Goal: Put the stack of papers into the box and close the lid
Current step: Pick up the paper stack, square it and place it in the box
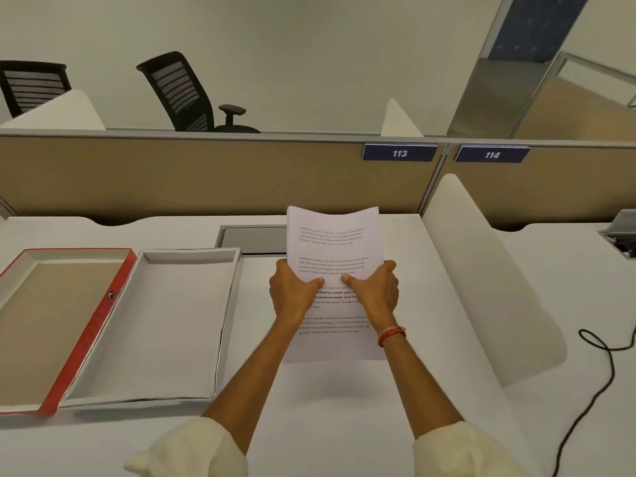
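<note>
I hold a stack of printed white papers point(333, 242) upright above the white desk, right of the box. My left hand point(292, 290) grips its left edge and my right hand point(375, 290) grips its right edge, thumbs on the front sheet. The open box point(179, 325) lies flat on the desk to the left, a shallow white tray with nothing inside. Its red-edged lid point(55, 325) lies open beside it further left, inner brown side up, joined along the red spine.
A white curved divider point(488, 277) rises close on the right. A grey cable hatch point(253, 237) sits in the desk behind the papers. A tan partition point(206, 177) runs along the back. A black cable point(599, 366) trails on the neighbouring desk.
</note>
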Tool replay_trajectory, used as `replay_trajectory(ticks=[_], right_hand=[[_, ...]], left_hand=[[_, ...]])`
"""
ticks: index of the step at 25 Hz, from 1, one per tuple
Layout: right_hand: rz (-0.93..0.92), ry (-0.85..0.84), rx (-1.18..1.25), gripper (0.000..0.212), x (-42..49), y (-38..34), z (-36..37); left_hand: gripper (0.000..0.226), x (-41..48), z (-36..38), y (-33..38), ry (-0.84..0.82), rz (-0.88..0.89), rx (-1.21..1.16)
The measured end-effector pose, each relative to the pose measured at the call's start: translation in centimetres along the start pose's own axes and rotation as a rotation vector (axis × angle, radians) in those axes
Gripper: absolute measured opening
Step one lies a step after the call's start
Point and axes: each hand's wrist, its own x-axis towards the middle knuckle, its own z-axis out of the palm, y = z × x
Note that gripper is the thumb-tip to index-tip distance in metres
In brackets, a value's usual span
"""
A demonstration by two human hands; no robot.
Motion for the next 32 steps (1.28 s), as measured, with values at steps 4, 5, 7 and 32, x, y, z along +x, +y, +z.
replay_trajectory(ticks=[4,5,7,32], right_hand=[[0.003,-0.055,-0.020,0.067,-1.7,-1.1,1.0],[0.004,-0.067,-0.024,0.067,-2.1,-1.4,1.4],[0.002,-0.085,-0.033,0.067,-2.9,-2.1,2.1],[-0.066,-0.174,-0.028,0.067,-11.7,-11.8,14.5]], left_hand=[[0.061,1.1,-1.9,-1.3,-0.030,-0.006,0.064],[0.061,1.3,-2.5,-1.6,-0.030,-0.008,0.071],[0.061,1.7,-3.7,-2.3,-0.027,-0.011,0.078],[0.056,8.4,-19.0,-10.8,-0.037,-0.014,0.103]])
